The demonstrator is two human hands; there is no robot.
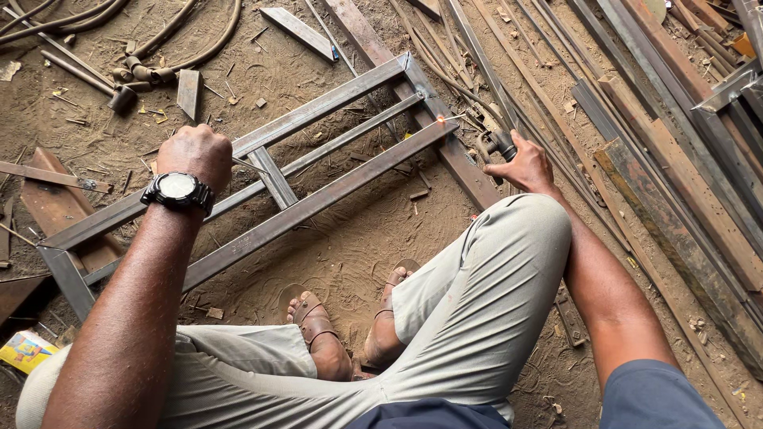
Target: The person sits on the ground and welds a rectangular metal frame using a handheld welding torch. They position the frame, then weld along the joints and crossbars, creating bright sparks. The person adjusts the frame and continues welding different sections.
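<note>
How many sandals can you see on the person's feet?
2. One brown sandal is on the foot nearer the left knee; the other sandal is beside it, partly hidden under the trouser leg. Both rest on the dirt floor.

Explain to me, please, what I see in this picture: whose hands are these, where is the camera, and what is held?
The camera sits on a person's head and looks down at their own arms, knees and sandalled feet. The left hand, with a black wristwatch, is closed in a fist above a long frame of grey steel bars lying on the sandy ground; what it holds is hidden. The right hand has a grip on a dark electrode holder, whose thin rod touches the frame's corner with a small orange spark. More rusty metal bars lie to the right.
</note>
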